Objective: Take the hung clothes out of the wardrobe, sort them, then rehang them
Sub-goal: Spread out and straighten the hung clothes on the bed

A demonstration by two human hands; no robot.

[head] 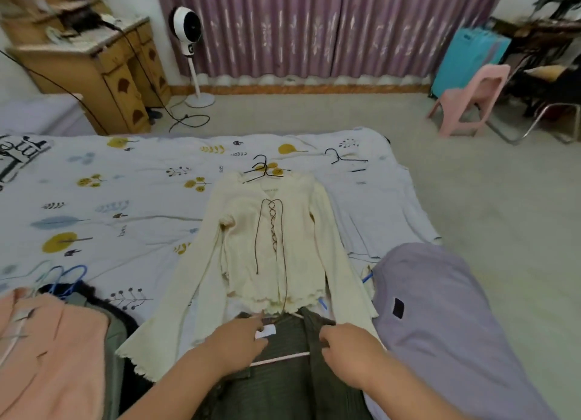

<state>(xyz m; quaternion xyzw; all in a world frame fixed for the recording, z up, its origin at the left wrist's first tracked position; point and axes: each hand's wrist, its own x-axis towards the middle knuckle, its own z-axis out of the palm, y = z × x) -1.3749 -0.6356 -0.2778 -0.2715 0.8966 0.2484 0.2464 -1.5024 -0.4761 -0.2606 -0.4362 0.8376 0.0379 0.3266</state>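
On the bed (132, 181) before us lies a cream lace-up top (273, 247), sleeves spread. Below it, our left hand (234, 344) and right hand (349, 347) both pinch a dark green ribbed garment (283, 385).

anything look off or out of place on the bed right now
Mostly a sorting spread. One black hanger lies bare near the bed's far right corner, apart from any garment. The cream lace-up top lies flat with its hanger poking out askew at the collar, and its brown lace trails loose. Nothing looks damaged.
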